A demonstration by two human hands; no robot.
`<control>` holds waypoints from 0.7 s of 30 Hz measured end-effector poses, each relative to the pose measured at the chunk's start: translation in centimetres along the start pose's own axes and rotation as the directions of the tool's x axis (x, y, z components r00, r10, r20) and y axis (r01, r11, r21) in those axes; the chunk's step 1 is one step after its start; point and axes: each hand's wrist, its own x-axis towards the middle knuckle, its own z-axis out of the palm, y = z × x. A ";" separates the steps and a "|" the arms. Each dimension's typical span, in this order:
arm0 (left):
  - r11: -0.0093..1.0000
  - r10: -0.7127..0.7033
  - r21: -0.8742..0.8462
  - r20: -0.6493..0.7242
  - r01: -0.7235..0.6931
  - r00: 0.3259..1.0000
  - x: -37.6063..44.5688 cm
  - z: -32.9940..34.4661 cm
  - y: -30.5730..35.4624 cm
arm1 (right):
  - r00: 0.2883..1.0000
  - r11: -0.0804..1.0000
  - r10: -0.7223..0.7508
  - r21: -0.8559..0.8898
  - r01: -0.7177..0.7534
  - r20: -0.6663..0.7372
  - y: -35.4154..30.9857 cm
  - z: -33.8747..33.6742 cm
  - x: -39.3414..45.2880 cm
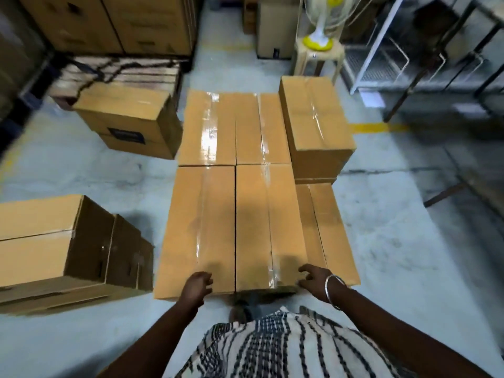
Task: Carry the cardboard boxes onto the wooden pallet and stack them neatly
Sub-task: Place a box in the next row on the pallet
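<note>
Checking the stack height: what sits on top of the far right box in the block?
One more taped cardboard box lies on the far right box, covering it almost fully; only a thin strip shows. What is under the stack is hidden.

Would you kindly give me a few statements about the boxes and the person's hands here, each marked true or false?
1. The left hand is at the near edge of the taped brown cardboard boxes. True.
2. The right hand wears a silver metal bangle at the wrist. True.
3. The white and yellow pedestal fan stands on the grey concrete floor. False: it stands on a beige plastic stool.
4. Every box top is flat and unsealed. False: shiny clear tape runs along the seams.
5. The right hand's fingers are clenched round a box. False: they are spread and loosely bent at the box corner.
</note>
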 end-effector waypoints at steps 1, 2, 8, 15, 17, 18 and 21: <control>1.000 0.027 0.006 -0.016 -0.027 1.000 -0.5 -0.3 -0.4 | 1.000 1.000 -0.023 -0.010 0.023 0.003 -0.2 -0.1 -0.4; 0.999 0.048 0.001 -0.038 -0.048 0.998 -1.2 -0.5 -0.8 | 0.999 0.998 -0.049 -0.026 0.049 0.012 -0.3 -0.2 -0.7; 0.991 0.022 -0.128 -0.174 -0.045 0.984 -7.2 -1.1 -6.4 | 0.978 0.965 -0.188 -0.168 0.202 0.094 -1.0 0.6 -3.0; 0.950 -0.099 -0.312 -0.354 -0.018 0.930 -15.2 -2.7 -16.5 | 0.904 0.861 -0.333 -0.305 0.407 0.267 -3.1 5.7 -6.2; 0.927 -0.135 -0.375 -0.393 -0.024 0.910 -17.6 -4.4 -19.7 | 0.870 0.824 -0.377 -0.314 0.471 0.317 -4.9 8.1 -7.6; 0.913 -0.147 -0.405 -0.418 -0.039 0.896 -18.6 -5.4 -21.2 | 0.844 0.808 -0.406 -0.293 0.510 0.350 -5.6 9.5 -8.0; 0.862 -0.199 -0.502 -0.467 -0.073 0.862 -20.8 -8.6 -25.5 | 0.785 0.761 -0.433 -0.287 0.581 0.442 -8.2 13.6 -9.9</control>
